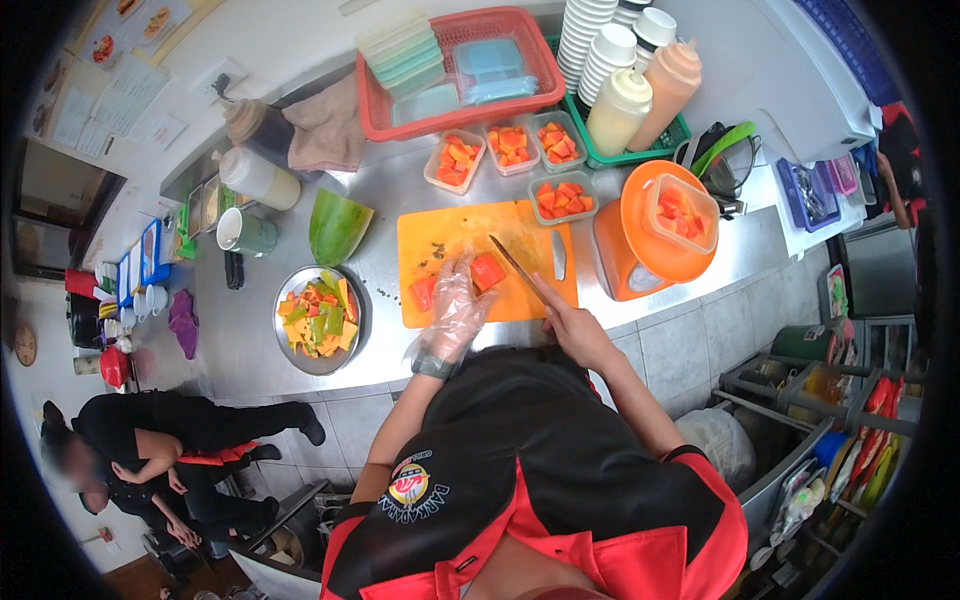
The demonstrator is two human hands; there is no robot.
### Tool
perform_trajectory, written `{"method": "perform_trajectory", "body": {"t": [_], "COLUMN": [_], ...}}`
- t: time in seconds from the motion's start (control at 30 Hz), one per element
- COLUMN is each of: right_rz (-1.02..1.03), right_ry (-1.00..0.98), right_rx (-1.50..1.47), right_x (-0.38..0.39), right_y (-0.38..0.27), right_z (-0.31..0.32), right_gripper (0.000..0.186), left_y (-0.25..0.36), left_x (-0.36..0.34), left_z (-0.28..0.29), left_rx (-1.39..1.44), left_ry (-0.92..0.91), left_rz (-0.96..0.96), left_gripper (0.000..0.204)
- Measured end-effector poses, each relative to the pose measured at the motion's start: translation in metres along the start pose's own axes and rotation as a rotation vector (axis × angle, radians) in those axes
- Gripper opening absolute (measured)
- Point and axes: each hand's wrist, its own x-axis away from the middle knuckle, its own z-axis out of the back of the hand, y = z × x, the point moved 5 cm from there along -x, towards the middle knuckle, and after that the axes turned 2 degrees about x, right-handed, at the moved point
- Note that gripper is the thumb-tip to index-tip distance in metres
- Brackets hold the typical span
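Observation:
My left hand point(450, 310), in a clear plastic glove, grips the left side of a red fruit piece point(487, 271) on the orange cutting board point(428, 232). Another red piece point(421, 293) lies left of that hand. My right hand point(568, 325) is closed on the handle of a long knife point(517, 270), its blade angled just right of the held piece. A small knife point(559, 255) lies at the board's right. Left of the board are a green-rinded fruit wedge point(338, 225) and a plate of peels point(319, 318).
Several tubs of cubed fruit point(455, 160), a red basket point(385, 125) and squeeze bottles point(617, 112) stand behind the board on the steel counter point(230, 320). An orange scale point(630, 265) holding a tub stands at right. Two people point(160, 450) are at the lower left; another point(890, 170) is at far right.

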Motion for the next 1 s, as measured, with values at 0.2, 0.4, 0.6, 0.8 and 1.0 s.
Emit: {"method": "perform_trajectory", "body": {"t": [0.2, 0.4, 0.6, 0.8, 1.0], "right_rz": [0.055, 0.083, 0.083, 0.047, 0.004], "right_ry": [-0.023, -0.062, -0.047, -0.026, -0.053], "right_rx": [-0.014, 0.046, 0.076, 0.205, 0.283], "right_x": [0.009, 0.01, 0.012, 0.007, -0.001], "right_y": [-0.011, -0.012, -0.011, -0.013, -0.012], "right_z": [-0.005, -0.008, -0.011, -0.018, -0.024], "right_gripper": [0.058, 0.06, 0.062, 0.064, 0.063], "left_y": [-0.011, -0.017, -0.022, -0.025, -0.025], "left_x": [0.012, 0.013, 0.016, 0.015, 0.015], "left_z": [-0.003, -0.006, -0.01, -0.011, -0.011], "left_rx": [0.06, 0.016, 0.039, 0.037, 0.001], "left_ry": [0.038, 0.061, 0.103, 0.118, 0.146], "left_rz": [0.06, 0.057, 0.04, 0.013, -0.023], "left_gripper": [0.073, 0.073, 0.071, 0.07, 0.068]}}
